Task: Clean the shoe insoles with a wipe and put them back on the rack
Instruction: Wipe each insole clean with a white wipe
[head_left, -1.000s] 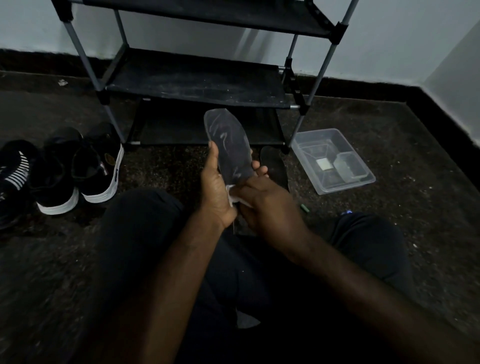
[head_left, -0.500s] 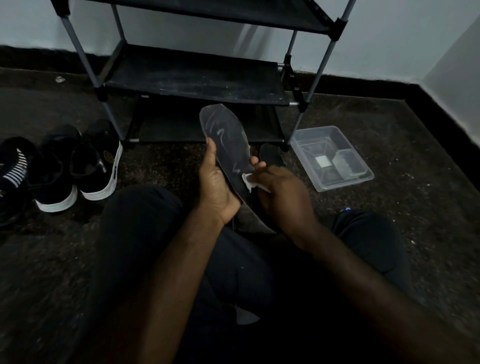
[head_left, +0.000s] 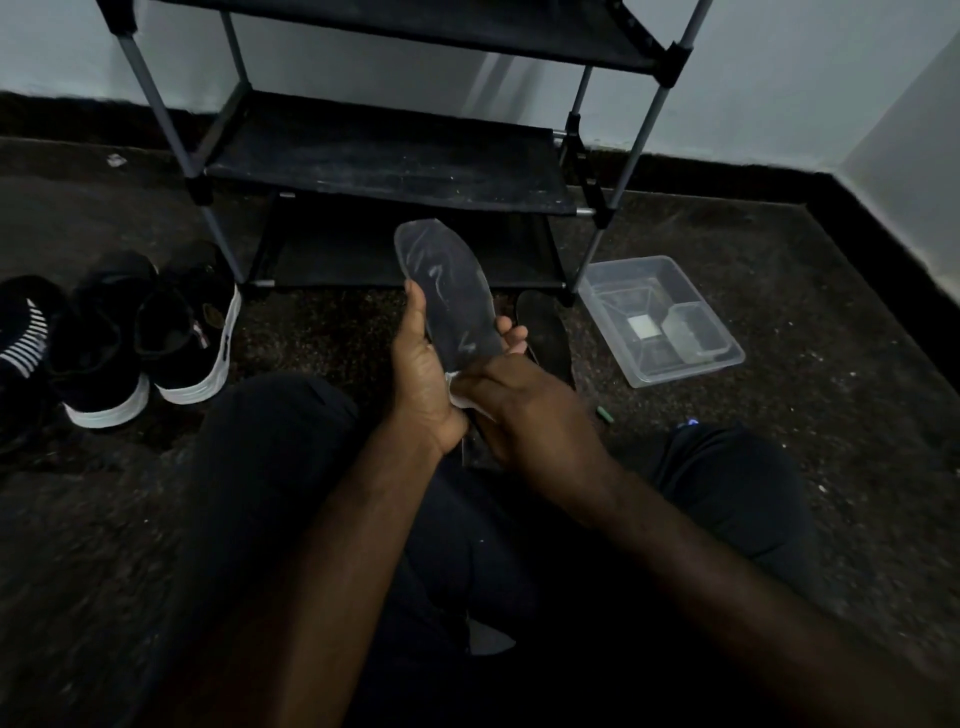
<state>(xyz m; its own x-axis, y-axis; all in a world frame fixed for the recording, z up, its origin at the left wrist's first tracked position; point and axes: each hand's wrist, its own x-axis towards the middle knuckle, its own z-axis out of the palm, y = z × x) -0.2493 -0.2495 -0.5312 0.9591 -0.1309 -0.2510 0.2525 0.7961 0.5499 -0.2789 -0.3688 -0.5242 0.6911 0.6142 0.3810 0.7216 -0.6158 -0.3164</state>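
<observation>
A dark grey insole (head_left: 447, 291) with pale smears points away from me, toe end up, above my lap. My left hand (head_left: 423, 374) grips it from below, thumb along its left edge and fingertips showing at its right edge. My right hand (head_left: 524, 410) presses a small white wipe (head_left: 460, 397) against the insole's near heel part, fingers curled over the wipe. A second dark insole (head_left: 545, 332) lies on the floor just right of my hands. The black shoe rack (head_left: 384, 161) stands straight ahead.
A clear plastic tub (head_left: 665, 317) with a small pad inside sits on the floor at the right. Black sneakers with white soles (head_left: 150, 332) stand in a row at the left. My dark-trousered legs fill the foreground. The wall corner is at the far right.
My right hand with the wipe has slid back down the insole toward the heel. The insole has tilted slightly more upright. My left hand keeps the same grip.
</observation>
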